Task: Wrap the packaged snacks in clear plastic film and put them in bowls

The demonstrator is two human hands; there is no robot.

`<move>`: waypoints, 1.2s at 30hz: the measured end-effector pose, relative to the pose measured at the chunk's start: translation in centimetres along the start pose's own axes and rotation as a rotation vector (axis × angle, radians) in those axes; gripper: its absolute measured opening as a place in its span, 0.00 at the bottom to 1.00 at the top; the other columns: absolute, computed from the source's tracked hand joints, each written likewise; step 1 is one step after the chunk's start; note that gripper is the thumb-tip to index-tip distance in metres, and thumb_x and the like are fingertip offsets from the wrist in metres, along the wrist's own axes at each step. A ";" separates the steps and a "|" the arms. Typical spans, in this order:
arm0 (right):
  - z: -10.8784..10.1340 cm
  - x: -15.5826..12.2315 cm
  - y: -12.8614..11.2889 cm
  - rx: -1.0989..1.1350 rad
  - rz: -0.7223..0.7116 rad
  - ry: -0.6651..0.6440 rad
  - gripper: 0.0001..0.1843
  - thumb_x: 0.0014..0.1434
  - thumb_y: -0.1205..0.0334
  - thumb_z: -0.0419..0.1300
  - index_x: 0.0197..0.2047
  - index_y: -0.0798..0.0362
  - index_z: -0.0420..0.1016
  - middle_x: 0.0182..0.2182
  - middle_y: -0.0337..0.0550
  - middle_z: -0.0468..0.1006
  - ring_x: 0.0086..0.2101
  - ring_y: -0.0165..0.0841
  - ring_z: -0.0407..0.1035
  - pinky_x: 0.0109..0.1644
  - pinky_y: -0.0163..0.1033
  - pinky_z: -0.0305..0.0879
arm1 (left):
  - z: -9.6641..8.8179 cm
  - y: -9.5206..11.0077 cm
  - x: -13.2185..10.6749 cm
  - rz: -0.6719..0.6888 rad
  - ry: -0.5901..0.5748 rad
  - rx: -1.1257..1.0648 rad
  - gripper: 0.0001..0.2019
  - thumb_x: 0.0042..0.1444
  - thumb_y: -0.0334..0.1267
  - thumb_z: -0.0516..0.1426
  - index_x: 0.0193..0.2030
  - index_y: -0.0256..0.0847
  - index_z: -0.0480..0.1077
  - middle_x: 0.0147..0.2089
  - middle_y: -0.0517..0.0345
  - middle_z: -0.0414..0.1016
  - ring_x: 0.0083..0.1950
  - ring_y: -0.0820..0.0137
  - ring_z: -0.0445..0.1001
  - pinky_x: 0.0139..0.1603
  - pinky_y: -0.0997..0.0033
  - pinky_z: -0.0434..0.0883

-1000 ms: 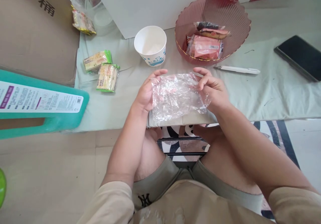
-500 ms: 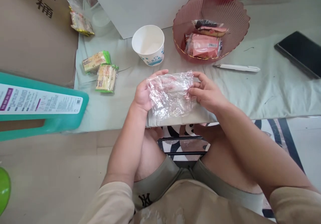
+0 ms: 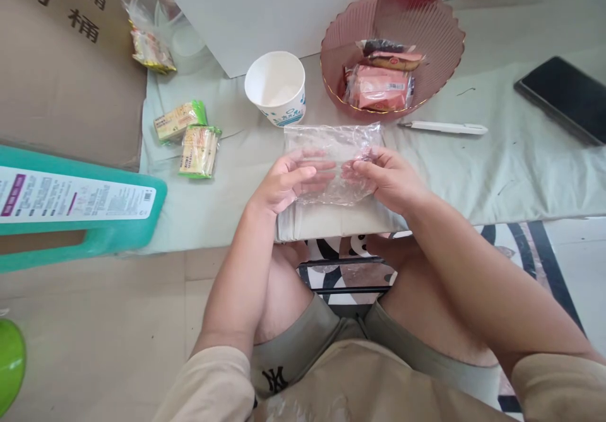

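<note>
A clear, crinkled plastic bag (image 3: 331, 137) spans both hands above the front of the cloth-covered table. My left hand (image 3: 288, 182) holds its left side, thumb in front and fingers stretched out behind the film, showing through it. On the other side, my right hand (image 3: 388, 176) pinches the bag between thumb and fingers. No contents can be made out inside the bag. Just beyond it stand a white paper cup (image 3: 277, 87) and a pink ribbed bowl (image 3: 334, 87) with several wrapped snacks (image 3: 381, 87).
Two green-edged cracker packs (image 3: 199, 152) lie left of the cup. A teal jug (image 3: 137, 185) is at the table's left edge, near a cardboard box (image 3: 71, 87). To the right are a white pen (image 3: 445, 128) and a black phone (image 3: 565, 97). A white box (image 3: 265, 12) stands behind.
The bag is now spread flatter and more see-through. My left hand has turned, bringing its thumb to the front and its fingers behind the film.
</note>
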State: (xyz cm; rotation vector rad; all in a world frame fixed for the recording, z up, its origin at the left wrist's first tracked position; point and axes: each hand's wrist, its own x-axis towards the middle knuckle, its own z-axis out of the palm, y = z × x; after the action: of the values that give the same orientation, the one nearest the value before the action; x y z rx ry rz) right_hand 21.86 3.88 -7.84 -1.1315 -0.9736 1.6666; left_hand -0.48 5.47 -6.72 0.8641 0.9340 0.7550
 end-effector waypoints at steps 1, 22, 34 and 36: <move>0.0 0.0 -0.1 0.003 -0.018 0.016 0.22 0.47 0.45 0.76 0.34 0.49 0.73 0.34 0.39 0.83 0.34 0.33 0.79 0.40 0.40 0.78 | 0.0 0.0 0.0 -0.023 0.006 0.035 0.18 0.49 0.40 0.70 0.48 0.41 0.78 0.44 0.51 0.86 0.43 0.61 0.86 0.40 0.67 0.82; -1.0 -0.9 -0.8 -0.423 -0.240 0.178 0.12 0.60 0.49 0.62 0.33 0.48 0.72 0.28 0.39 0.70 0.26 0.30 0.62 0.30 0.40 0.65 | -0.6 0.3 0.4 0.164 0.145 0.135 0.08 0.51 0.42 0.64 0.33 0.42 0.72 0.31 0.60 0.73 0.25 0.75 0.71 0.24 0.74 0.67; 0.6 -2.5 -1.5 -0.508 -0.263 -0.029 0.15 0.54 0.55 0.69 0.44 0.49 0.76 0.43 0.45 0.82 0.41 0.38 0.76 0.47 0.46 0.74 | 0.3 -0.1 -0.9 0.209 0.071 0.207 0.31 0.44 0.34 0.65 0.59 0.48 0.69 0.33 0.61 0.79 0.28 0.71 0.76 0.32 0.69 0.72; 1.6 -3.1 -1.8 -0.554 -0.161 -0.206 0.11 0.53 0.55 0.68 0.37 0.51 0.76 0.33 0.41 0.80 0.32 0.33 0.72 0.37 0.41 0.70 | 0.2 0.0 -1.3 0.238 0.062 0.175 0.30 0.46 0.41 0.67 0.59 0.49 0.69 0.33 0.61 0.79 0.30 0.69 0.77 0.34 0.68 0.73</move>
State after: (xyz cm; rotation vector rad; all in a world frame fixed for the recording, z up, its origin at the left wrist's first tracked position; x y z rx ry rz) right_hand 21.41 1.34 -4.87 -1.2014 -1.6844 1.4382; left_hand -0.82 4.27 -6.22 1.1240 0.9729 0.9176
